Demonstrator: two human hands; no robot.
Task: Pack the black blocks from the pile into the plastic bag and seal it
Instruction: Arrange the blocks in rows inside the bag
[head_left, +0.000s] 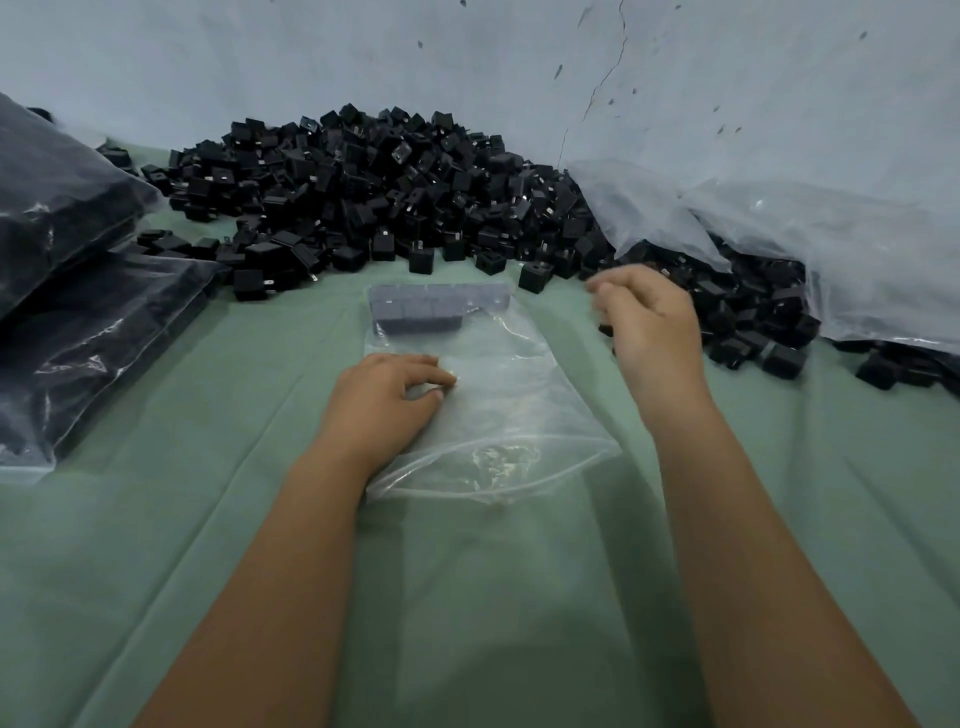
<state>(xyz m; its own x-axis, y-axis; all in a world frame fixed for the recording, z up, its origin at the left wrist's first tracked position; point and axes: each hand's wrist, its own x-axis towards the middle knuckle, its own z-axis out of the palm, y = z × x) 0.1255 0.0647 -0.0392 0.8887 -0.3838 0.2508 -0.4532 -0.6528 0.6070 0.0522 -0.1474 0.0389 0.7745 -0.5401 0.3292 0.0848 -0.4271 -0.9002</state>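
Clear plastic is pinned flat by the left hand (387, 392), whose curled fingers pinch or press the upper film of the zip-top plastic bag (498, 410) near its left edge; which of the two cannot be told. The right hand (647, 322) is held above the surface at about 2 o'clock from the bag, with the fingers loosely curled and blurred; whether a block is held in it cannot be told.

A short row of black blocks (423, 309) is seen through the film at the bag's far end, at 12 o'clock, and most of the bag is unfilled. Its mouth lies open at 6 o'clock, nearest the person. The pile (384, 192) is heaped on the green cloth (519, 597) at 12 o'clock, and it spills toward 2 o'clock under a large loose plastic sheet (831, 244). Filled bags (78, 291) are stacked at 9 o'clock.

The filling step is judged to be in hand and far from complete. More blocks would need to be gathered from the pile by the right hand, and the mouth lifted by the left so they can be slid in beside the row. Sealing is not yet due.
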